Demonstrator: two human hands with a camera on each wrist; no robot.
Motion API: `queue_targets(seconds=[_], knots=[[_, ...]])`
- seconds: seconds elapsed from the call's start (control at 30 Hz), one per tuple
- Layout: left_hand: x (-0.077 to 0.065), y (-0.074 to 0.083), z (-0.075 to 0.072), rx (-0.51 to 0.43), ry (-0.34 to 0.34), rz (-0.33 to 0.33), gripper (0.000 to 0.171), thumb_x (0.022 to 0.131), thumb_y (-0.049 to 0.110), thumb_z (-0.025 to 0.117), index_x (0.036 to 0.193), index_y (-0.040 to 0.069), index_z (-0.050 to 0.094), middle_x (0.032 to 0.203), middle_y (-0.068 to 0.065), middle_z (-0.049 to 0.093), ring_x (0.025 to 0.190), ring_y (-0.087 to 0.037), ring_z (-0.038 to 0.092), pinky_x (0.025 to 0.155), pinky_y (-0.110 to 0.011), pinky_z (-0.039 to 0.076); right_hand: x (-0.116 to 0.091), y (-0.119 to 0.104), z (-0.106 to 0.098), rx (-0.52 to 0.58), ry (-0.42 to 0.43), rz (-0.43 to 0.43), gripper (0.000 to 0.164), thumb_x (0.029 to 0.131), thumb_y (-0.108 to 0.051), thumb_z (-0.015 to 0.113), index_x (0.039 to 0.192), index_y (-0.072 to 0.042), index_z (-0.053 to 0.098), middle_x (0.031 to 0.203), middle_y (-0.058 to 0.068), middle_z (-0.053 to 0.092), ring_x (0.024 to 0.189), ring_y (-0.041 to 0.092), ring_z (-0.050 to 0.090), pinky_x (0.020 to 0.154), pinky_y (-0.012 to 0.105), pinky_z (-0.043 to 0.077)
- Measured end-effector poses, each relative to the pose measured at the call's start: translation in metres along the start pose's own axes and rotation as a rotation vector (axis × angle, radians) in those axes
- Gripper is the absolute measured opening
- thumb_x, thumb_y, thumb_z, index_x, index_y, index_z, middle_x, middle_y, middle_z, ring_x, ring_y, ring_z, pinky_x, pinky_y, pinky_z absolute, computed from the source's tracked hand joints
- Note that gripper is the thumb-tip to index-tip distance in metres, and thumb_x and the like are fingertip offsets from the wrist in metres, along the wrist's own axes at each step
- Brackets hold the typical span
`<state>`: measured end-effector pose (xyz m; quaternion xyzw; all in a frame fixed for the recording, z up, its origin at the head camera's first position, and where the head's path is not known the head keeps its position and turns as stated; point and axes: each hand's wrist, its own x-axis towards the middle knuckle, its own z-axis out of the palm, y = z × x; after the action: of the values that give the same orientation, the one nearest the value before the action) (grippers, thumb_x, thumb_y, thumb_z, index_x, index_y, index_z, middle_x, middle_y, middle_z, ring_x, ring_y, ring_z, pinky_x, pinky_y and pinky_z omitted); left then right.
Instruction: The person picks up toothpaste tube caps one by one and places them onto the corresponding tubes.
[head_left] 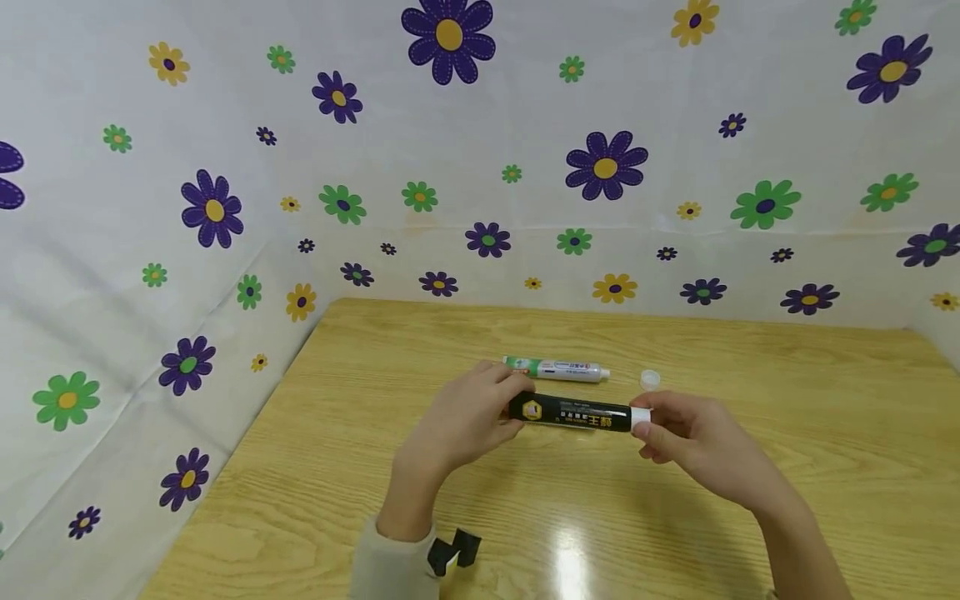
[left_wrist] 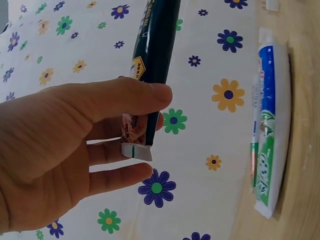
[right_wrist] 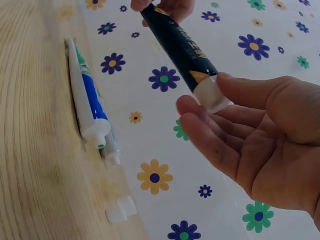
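Observation:
A black toothpaste tube [head_left: 573,412] is held nearly level above the table in the head view. My left hand [head_left: 467,417] grips it near its flat tail, thumb on one side and fingers behind, as the left wrist view shows. At the other end my right hand [head_left: 712,446] pinches the tube's white cap [right_wrist: 211,95] between thumb and fingers. Beneath lie two more toothpaste tubes: a green-and-white one [head_left: 562,369] behind the black tube, and a blue, green and white one [left_wrist: 267,125] mostly hidden under it in the head view.
Two loose white caps [right_wrist: 119,210] lie together on the wooden table [head_left: 315,467], near the nozzle ends of the lying tubes. A white flower-print sheet [head_left: 525,108] rises behind the table and along its left side. A black strap [head_left: 453,552] hangs at the left sleeve.

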<state>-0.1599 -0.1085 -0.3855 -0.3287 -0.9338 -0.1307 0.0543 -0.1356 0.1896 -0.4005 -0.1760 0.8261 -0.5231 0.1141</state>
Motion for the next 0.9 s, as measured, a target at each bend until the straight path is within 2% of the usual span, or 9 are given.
queue_targets(seconds=[0.2, 0.33, 0.47, 0.6, 0.73, 0.9], knots=[[0.001, -0.004, 0.008, -0.03, -0.011, -0.011, 0.037, 0.086, 0.018, 0.079, 0.121, 0.015, 0.067, 0.116, -0.001, 0.065, 0.106, -0.019, 0.059, 0.079, -0.033, 0.054, 0.004, 0.007, 0.0, -0.017, -0.072, -0.009, 0.036, 0.099, -0.014, 0.061, 0.128, 0.006, 0.054, 0.091, 0.007, 0.066, 0.08, 0.023, 0.068, 0.071, 0.036, 0.058], [0.002, -0.006, 0.012, -0.054, -0.034, -0.027, 0.035, 0.084, 0.02, 0.081, 0.117, 0.017, 0.068, 0.109, 0.001, 0.065, 0.098, -0.016, 0.059, 0.077, -0.031, 0.053, 0.005, 0.01, 0.0, -0.003, -0.111, 0.003, 0.035, 0.099, -0.016, 0.062, 0.125, 0.006, 0.054, 0.094, 0.01, 0.066, 0.082, 0.028, 0.068, 0.073, 0.036, 0.059], [0.005, -0.006, 0.015, -0.07, -0.147, -0.06, 0.034, 0.083, 0.021, 0.082, 0.114, 0.018, 0.068, 0.105, 0.001, 0.066, 0.087, -0.012, 0.058, 0.075, -0.029, 0.052, 0.006, 0.015, -0.001, 0.0, -0.168, 0.013, 0.035, 0.099, -0.018, 0.061, 0.123, 0.006, 0.054, 0.093, 0.014, 0.066, 0.081, 0.03, 0.067, 0.072, 0.037, 0.059], [0.007, -0.006, 0.022, -0.111, -0.27, -0.112, 0.035, 0.082, 0.022, 0.083, 0.113, 0.018, 0.067, 0.106, 0.002, 0.067, 0.087, -0.011, 0.059, 0.078, -0.03, 0.052, 0.008, 0.023, 0.0, 0.023, -0.235, 0.013, 0.034, 0.101, -0.018, 0.059, 0.124, 0.007, 0.053, 0.086, 0.013, 0.066, 0.077, 0.03, 0.066, 0.069, 0.039, 0.059], [0.011, -0.006, 0.034, -0.124, -0.351, -0.148, 0.036, 0.079, 0.02, 0.085, 0.11, 0.017, 0.067, 0.103, 0.005, 0.068, 0.088, -0.009, 0.06, 0.077, -0.029, 0.053, 0.011, 0.032, 0.003, 0.048, -0.279, 0.033, 0.033, 0.101, -0.016, 0.058, 0.124, 0.008, 0.052, 0.084, 0.013, 0.066, 0.075, 0.029, 0.066, 0.065, 0.04, 0.059], [0.013, -0.006, 0.045, -0.129, -0.408, -0.166, 0.034, 0.077, 0.017, 0.087, 0.1, 0.019, 0.062, 0.091, 0.008, 0.064, 0.079, -0.008, 0.056, 0.071, -0.026, 0.049, 0.013, 0.039, 0.004, 0.068, -0.313, 0.065, 0.033, 0.096, -0.013, 0.065, 0.12, 0.006, 0.053, 0.087, 0.014, 0.065, 0.074, 0.029, 0.066, 0.063, 0.039, 0.059]])
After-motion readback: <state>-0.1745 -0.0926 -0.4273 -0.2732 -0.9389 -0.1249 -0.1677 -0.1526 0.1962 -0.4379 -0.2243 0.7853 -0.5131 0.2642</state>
